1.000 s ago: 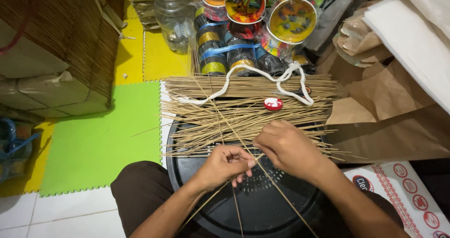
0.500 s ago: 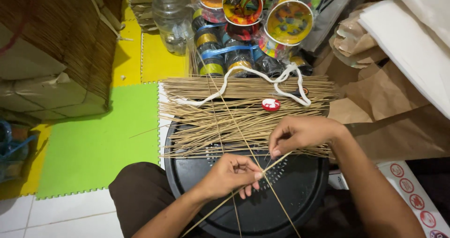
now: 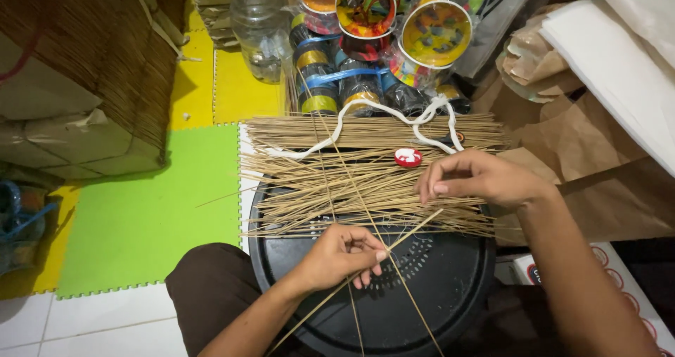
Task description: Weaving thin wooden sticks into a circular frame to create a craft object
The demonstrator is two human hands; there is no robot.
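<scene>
A loose pile of thin tan sticks (image 3: 330,188) lies across the far half of a round black tray (image 3: 450,280) on my lap. My left hand (image 3: 341,255) pinches a few long sticks that cross over the tray and run back toward my body. My right hand (image 3: 478,178) rests fingers-down on the right end of the pile, touching the sticks. A neater bundle of sticks (image 3: 373,131) lies behind the pile, with a white cord (image 3: 365,114) looped over it. A small red and white cap (image 3: 408,157) sits just left of my right hand.
Colourful round cans and spools (image 3: 380,41) and a clear plastic bottle (image 3: 256,27) stand beyond the sticks. Brown paper bags (image 3: 583,139) lie at the right, a woven mat-covered box (image 3: 91,69) at the left. Green and yellow foam mats (image 3: 140,216) cover the floor.
My right hand has lifted away from my left and moved up and right onto the pile. My left hand has stayed low over the tray with its sticks.
</scene>
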